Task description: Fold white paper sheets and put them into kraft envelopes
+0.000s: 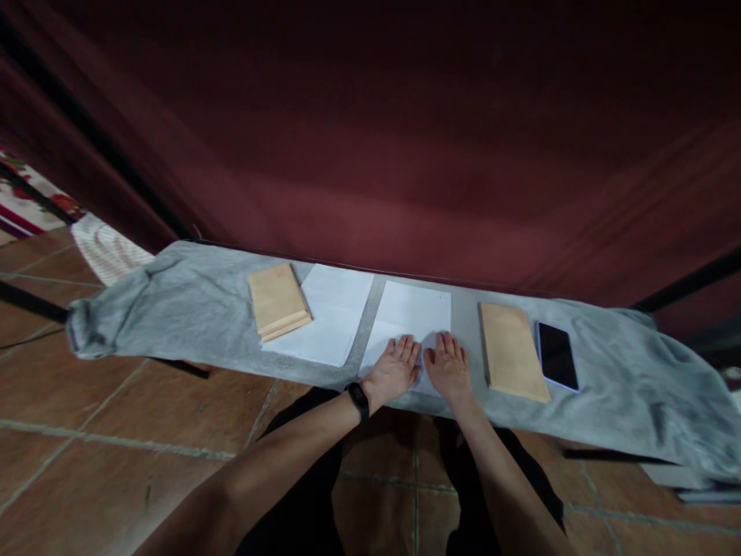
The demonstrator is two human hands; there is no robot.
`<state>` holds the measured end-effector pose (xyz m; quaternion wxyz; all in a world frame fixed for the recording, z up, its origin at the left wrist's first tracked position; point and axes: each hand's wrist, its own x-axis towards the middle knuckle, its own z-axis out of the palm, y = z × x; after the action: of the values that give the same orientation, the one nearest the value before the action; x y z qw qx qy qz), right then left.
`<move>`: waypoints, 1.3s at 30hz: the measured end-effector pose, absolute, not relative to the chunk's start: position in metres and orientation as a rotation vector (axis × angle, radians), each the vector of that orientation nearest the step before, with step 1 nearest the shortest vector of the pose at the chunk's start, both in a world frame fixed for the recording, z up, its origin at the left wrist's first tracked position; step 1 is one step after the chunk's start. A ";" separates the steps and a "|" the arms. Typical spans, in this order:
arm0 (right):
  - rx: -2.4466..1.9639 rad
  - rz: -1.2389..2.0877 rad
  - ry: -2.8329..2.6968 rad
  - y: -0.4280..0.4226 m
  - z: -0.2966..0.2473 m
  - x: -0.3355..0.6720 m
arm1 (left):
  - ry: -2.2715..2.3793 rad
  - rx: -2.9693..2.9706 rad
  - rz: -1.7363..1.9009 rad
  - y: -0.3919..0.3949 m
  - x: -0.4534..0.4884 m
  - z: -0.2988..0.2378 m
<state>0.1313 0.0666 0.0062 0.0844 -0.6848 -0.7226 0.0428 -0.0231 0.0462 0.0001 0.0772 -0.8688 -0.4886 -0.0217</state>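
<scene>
**Flat palms on a thin sheet**

Your left hand (394, 369) and right hand (448, 368) lay side by side, each grip spread flat, holding nothing, on the near edge of the white rectangular paper sheet (412, 313) on the grey cloth-covered table (191, 309). It looked light, limp and easily creased; a free corner seemed the safest hold.

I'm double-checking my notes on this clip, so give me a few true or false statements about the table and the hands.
1. The left hand and the right hand both lie flat on the middle white sheet. True.
2. The phone lies left of both hands. False: it lies to their right, beside a single brown envelope.
3. A black band circles the left wrist. True.
4. The envelope stack lies under the right hand. False: it lies left of the hands, partly on a second white sheet.
</scene>
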 end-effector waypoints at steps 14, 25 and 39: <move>-2.274 0.261 -1.897 0.124 0.017 0.119 | -1.428 -2.626 -0.224 0.049 -0.027 -0.006; -2.147 0.205 -1.783 0.131 -0.006 0.114 | -1.533 -2.676 -0.355 0.045 -0.029 -0.012; -1.906 0.338 -1.579 0.159 -0.023 0.140 | -1.527 -2.709 -0.314 0.047 -0.023 -0.009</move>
<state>0.1404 0.1594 -0.0235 0.3160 -0.7238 -0.5998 0.1284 -0.0234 0.0466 -0.0088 0.0080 -0.8667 -0.4885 -0.1004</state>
